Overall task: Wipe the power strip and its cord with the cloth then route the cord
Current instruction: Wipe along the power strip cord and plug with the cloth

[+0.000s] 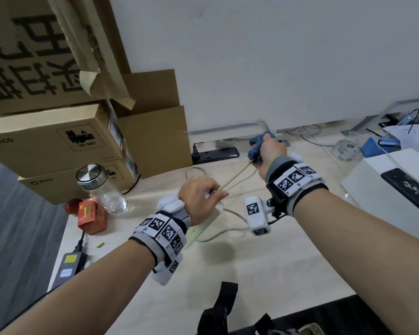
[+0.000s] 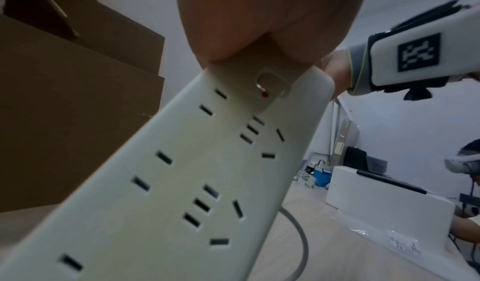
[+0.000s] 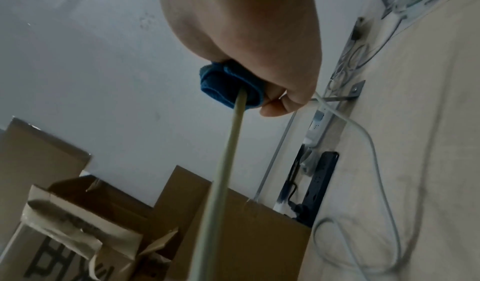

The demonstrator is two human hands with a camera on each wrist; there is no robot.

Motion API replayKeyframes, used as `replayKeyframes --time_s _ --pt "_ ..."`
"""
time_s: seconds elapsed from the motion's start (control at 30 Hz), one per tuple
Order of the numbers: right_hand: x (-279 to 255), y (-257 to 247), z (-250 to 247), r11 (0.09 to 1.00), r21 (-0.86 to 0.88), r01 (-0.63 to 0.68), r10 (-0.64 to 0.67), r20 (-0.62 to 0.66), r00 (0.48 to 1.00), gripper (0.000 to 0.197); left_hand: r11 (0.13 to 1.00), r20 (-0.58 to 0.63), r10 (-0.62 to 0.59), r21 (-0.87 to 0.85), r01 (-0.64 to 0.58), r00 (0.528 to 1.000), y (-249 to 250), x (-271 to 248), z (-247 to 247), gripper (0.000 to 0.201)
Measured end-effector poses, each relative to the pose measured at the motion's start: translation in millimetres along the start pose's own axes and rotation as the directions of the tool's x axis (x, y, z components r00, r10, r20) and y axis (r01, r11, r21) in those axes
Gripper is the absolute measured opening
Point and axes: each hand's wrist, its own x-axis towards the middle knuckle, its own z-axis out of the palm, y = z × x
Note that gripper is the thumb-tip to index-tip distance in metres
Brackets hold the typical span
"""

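Note:
A white power strip (image 2: 197, 182) lies tilted under my left wrist, its switch and red light showing; in the head view only its edge (image 1: 200, 229) shows. My left hand (image 1: 215, 193) grips the strip's end where the pale cord (image 1: 235, 178) leaves it. The cord runs taut up to my right hand (image 1: 264, 146), which holds a blue cloth (image 1: 257, 142) wrapped round it. In the right wrist view the cord (image 3: 228, 152) comes out of the cloth (image 3: 223, 84) inside my fist (image 3: 272, 104). Slack cord loops on the table (image 1: 228, 232).
Cardboard boxes (image 1: 58, 146) stack at the left, with a glass bottle (image 1: 102, 189) and an orange carton (image 1: 92, 216) in front. A black power strip (image 1: 215, 154) lies by the wall. A white box (image 1: 385, 189) sits right; a black adapter (image 1: 68, 264) lies at the left edge.

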Motion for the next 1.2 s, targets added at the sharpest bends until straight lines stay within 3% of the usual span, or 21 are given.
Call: replayKeyframes --time_s 0.1,0.17,0.23,0.3,0.5,0.57,0.63,0.73,0.83,1.03,1.2 --pt "-7 8 3 0.993 0.118 -0.009 0.003 0.052 0.999 0.02 0.997 0.081 -0.073 0.046 0.07 0.994 -3 0 0 0.019" --pt "-16 16 10 0.985 0.174 -0.021 -0.003 0.14 0.99 0.022 0.984 0.108 -0.174 -0.01 0.176 0.979 -4 2 0 0.01" --pt "-26 22 19 0.982 0.185 -0.026 -0.008 0.182 0.983 0.028 0.939 0.152 -0.301 -0.124 0.32 0.941 -5 5 1 0.024" --pt "-28 27 27 0.984 0.177 -0.011 -0.024 0.193 0.981 0.029 0.896 0.164 -0.358 -0.218 0.387 0.919 -4 7 3 0.029" --pt "-31 17 29 0.944 0.327 -0.055 -0.04 0.275 0.961 0.038 0.908 -0.066 -0.321 -0.304 0.288 0.945 4 13 5 0.026" --pt "-35 18 31 0.931 0.343 -0.126 0.021 0.294 0.956 0.038 0.937 -0.125 -0.273 -0.258 0.234 0.954 6 16 6 0.025" --pt "-42 25 36 0.938 0.303 -0.171 0.072 0.313 0.947 0.037 0.959 -0.119 -0.219 -0.21 0.191 0.968 11 20 6 0.029" --pt "-50 33 46 0.968 0.214 -0.133 0.068 0.285 0.956 0.042 0.966 -0.098 -0.218 -0.165 0.2 0.971 15 29 0 0.04" --pt "-55 30 41 0.97 0.192 -0.15 0.087 0.302 0.949 0.046 0.971 -0.068 -0.203 -0.142 0.192 0.977 16 27 0 0.029" --pt "-63 22 17 0.984 0.029 -0.175 0.155 0.342 0.927 0.033 0.994 0.03 -0.098 0.056 0.096 0.995 31 10 -1 0.047" --pt "-42 2 0 0.995 0.007 -0.104 0.1 0.209 0.973 0.03 0.998 0.094 -0.023 0.063 0.018 0.995 16 -7 -7 0.054"
